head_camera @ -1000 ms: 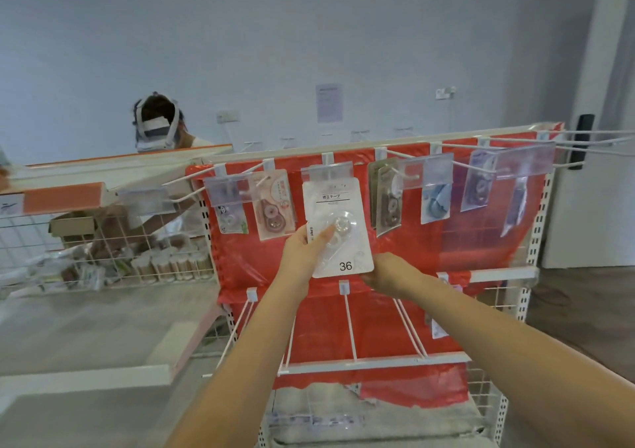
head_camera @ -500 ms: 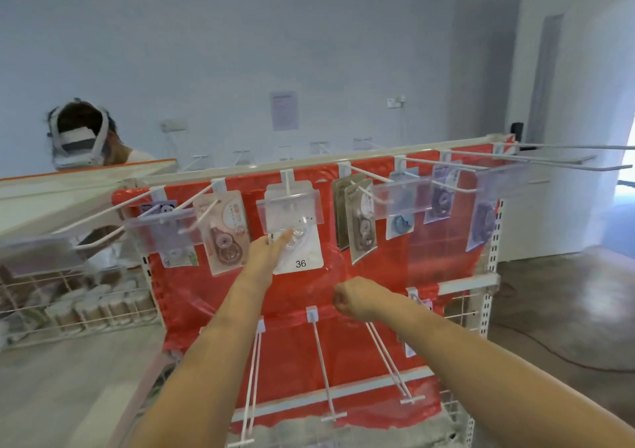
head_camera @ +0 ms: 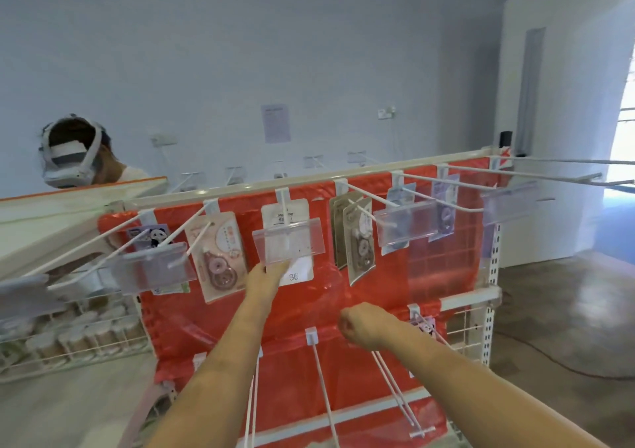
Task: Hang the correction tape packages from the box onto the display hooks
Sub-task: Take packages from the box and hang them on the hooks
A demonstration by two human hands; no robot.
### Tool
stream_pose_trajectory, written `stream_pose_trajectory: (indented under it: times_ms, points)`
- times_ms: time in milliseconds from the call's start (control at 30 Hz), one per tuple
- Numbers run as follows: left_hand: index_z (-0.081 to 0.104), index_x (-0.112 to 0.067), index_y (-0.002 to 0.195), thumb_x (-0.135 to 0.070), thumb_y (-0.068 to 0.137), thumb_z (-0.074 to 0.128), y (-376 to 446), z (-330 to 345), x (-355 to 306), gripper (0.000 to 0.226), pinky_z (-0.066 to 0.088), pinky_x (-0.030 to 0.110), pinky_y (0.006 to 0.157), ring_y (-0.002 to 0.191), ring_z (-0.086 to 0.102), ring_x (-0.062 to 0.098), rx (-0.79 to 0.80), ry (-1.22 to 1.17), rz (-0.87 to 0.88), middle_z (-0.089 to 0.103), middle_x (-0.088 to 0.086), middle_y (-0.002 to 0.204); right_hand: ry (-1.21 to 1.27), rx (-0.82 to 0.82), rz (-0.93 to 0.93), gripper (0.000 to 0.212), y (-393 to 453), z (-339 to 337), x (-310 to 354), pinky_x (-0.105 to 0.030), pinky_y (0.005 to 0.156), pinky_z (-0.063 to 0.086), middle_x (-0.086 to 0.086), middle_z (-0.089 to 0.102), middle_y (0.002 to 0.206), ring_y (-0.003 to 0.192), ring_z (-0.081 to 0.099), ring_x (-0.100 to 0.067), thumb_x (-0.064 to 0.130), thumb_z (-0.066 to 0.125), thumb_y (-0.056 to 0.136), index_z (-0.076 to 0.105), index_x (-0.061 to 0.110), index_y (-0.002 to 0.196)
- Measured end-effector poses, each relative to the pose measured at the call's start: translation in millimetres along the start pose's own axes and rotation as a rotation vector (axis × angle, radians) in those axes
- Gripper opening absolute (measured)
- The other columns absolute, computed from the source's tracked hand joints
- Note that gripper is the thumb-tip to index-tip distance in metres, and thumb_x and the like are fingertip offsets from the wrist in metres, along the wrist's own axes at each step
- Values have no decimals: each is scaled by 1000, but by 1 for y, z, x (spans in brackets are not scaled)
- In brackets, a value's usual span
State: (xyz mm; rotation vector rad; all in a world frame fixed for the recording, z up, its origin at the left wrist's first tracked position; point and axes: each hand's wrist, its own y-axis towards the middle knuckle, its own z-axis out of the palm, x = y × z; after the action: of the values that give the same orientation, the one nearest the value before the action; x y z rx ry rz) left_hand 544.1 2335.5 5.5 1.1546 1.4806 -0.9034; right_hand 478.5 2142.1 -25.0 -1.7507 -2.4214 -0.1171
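left hand (head_camera: 266, 277): raised, fingers straight and pressed together, tips touching the lower edge of the white correction tape package (head_camera: 288, 241). package hangs on the centre display hook (head_camera: 284, 207), flat against the red backing sheet (head_camera: 319, 310); number 36 printed near its bottom, just right of the fingertips. a clear label holder (head_camera: 288, 241) at the hook's front end covers the package's middle, directly above the hand.

right hand (head_camera: 360, 324): lower and to the right of the left hand, fingers curled into a loose fist, nothing visible in it, well apart from the package. bare lower hooks (head_camera: 395, 392) run down and toward the camera just below this hand.

left of the left hand: pink correction tape package (head_camera: 216, 255) on the next hook, then a panda-print package (head_camera: 151, 238) behind another clear holder. right of the left hand: brown packages (head_camera: 357, 238) stacked on one hook, further right bluish and purple packages (head_camera: 445, 203), blurred.

beyond the rack, far left: a person wearing a headset (head_camera: 70, 154). below them a wire basket (head_camera: 68, 337) with small items, contents unclear. the box cannot be seen.
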Motion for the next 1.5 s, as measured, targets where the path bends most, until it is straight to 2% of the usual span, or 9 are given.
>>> stream_pose_trajectory:
  times_ms: [167,300,467,667,767,967,1167,1400,1500]
  points:
    - [55,-4,124,-30,85,70,-48,-21,33,49,44,33,96,113,57,28,-8,235,-4,60,11,123,6,-23,17,31,-26,1,5,-35,91,47,-16,64,118,109,59,-33,19,47,92,62,9,117]
    - [62,-8,111,-19,87,67,-103,-42,43,27,48,34,93,106,62,25,74,363,53,65,13,115,19,-61,0,30,-51,-15,27,-33,92,45,-13,62,122,114,57,-30,17,48,91,61,9,117]
    - [65,-15,110,-28,90,61,-182,-68,35,25,41,23,88,110,59,21,61,748,161,66,3,114,90,-148,-56,30,-95,-30,72,-36,91,45,-16,60,124,113,56,-32,16,45,92,59,10,117]
    - [66,-16,109,-30,91,54,-267,-106,28,25,47,35,90,106,59,28,-14,1091,255,67,8,114,86,-178,-177,31,-155,-13,113,-38,92,44,-17,59,124,114,54,-34,17,44,93,58,7,120]
    - [68,-16,107,-26,93,50,-308,-120,37,25,45,34,85,103,61,30,-33,1213,291,68,9,111,72,-132,-191,34,-180,10,128,-37,91,44,-19,59,125,115,54,-34,13,42,93,56,3,123]
    - [66,-14,107,-23,93,51,-362,-146,102,23,45,33,83,102,60,26,49,1203,162,67,7,111,77,39,-197,31,-219,74,156,-35,88,46,-17,61,121,111,56,-33,13,45,92,59,4,118]
    - [59,-16,121,-30,97,44,-391,-173,178,32,44,35,87,112,55,31,243,1453,110,62,10,118,54,162,-107,30,-238,152,176,-32,85,44,-16,60,123,112,56,-31,9,42,93,57,4,118]
    - [56,-17,122,-30,98,44,-394,-209,282,30,41,35,98,119,50,25,434,1334,48,59,5,126,84,324,69,28,-250,249,183,-33,83,45,-16,59,120,109,55,-32,11,40,95,59,4,114]
    - [56,-19,121,-32,97,43,-392,-215,329,30,42,36,98,117,51,24,474,1327,14,59,4,125,99,375,122,29,-254,293,180,-37,90,44,-16,56,124,113,52,-32,14,40,96,54,6,120]
